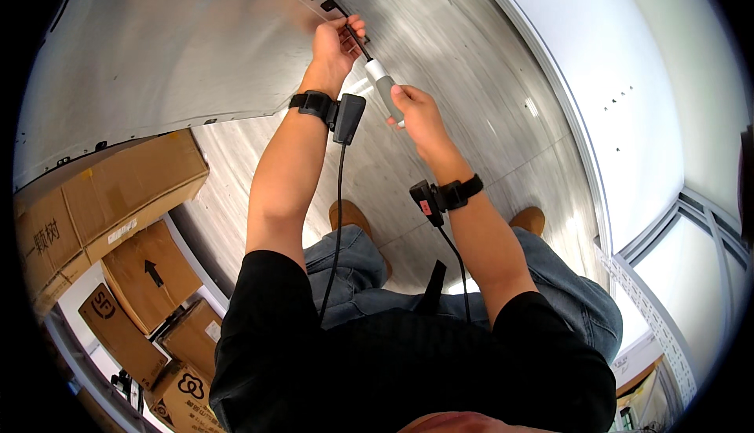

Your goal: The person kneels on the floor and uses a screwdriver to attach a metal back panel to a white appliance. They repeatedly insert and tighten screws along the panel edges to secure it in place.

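My right hand [420,115] is wrapped round the grey handle of a screwdriver [383,86] with a pale collar and a long dark shaft. The shaft points up and left toward the edge of a large metal panel [196,40]. Close to the tip, my left hand [336,47] has its fingers curled about the shaft, right beside the panel's dark edge. Those fingers hide the very tip and whatever it meets. Small black fittings [328,5] sit along that edge.
Cardboard boxes [149,276] are stacked at the lower left, under the panel's near edge. A white panel with a metal frame [565,95] curves along the right. Cables [340,197] hang from black devices strapped to both wrists. Wood-look floor [455,32] lies between.
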Demonstrator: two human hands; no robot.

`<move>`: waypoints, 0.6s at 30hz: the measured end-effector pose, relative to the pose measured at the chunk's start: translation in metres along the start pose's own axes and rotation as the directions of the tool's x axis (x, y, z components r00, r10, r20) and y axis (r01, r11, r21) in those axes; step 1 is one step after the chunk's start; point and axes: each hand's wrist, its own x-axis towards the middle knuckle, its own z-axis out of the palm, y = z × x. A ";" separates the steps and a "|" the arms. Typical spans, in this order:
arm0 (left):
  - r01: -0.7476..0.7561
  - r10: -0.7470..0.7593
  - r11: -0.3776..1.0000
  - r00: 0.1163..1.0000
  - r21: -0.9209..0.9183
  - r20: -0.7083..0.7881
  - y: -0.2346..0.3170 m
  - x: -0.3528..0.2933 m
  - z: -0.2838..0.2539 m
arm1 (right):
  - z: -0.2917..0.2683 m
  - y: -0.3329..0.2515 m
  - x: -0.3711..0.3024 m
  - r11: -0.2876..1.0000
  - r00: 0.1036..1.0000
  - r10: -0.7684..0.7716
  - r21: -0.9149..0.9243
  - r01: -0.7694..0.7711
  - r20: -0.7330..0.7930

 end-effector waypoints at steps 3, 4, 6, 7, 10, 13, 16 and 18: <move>-0.003 0.003 1.000 1.000 0.007 0.008 0.001 0.001 -0.001 | -0.001 -0.001 0.000 1.000 1.000 0.005 0.000 -0.005 0.006; -0.002 0.002 1.000 1.000 0.002 0.005 0.001 0.002 -0.001 | 0.000 -0.001 0.000 1.000 1.000 0.002 0.006 -0.002 0.009; -0.003 0.003 1.000 1.000 0.001 0.002 0.001 0.001 0.000 | 0.002 -0.001 0.000 1.000 1.000 -0.009 0.025 0.009 -0.002; -0.004 0.004 1.000 1.000 0.006 0.002 0.001 -0.001 0.001 | 0.002 0.000 -0.001 0.999 1.000 -0.017 0.039 0.018 -0.016; -0.029 0.029 0.999 0.999 0.033 0.015 0.000 -0.004 0.001 | 0.000 0.001 0.001 0.996 0.999 -0.033 0.078 0.034 -0.015; -0.060 0.058 0.997 0.997 0.045 0.041 -0.003 -0.006 -0.002 | -0.001 -0.003 0.000 0.996 0.999 -0.037 0.076 0.037 0.005; -0.073 0.069 0.996 0.995 0.052 0.077 -0.005 -0.008 -0.004 | -0.001 -0.004 -0.001 0.996 0.999 -0.034 0.078 0.034 0.005; -0.064 0.058 0.996 0.993 0.055 0.106 -0.006 -0.009 -0.005 | -0.003 -0.002 0.000 0.995 1.000 -0.031 0.094 0.030 0.006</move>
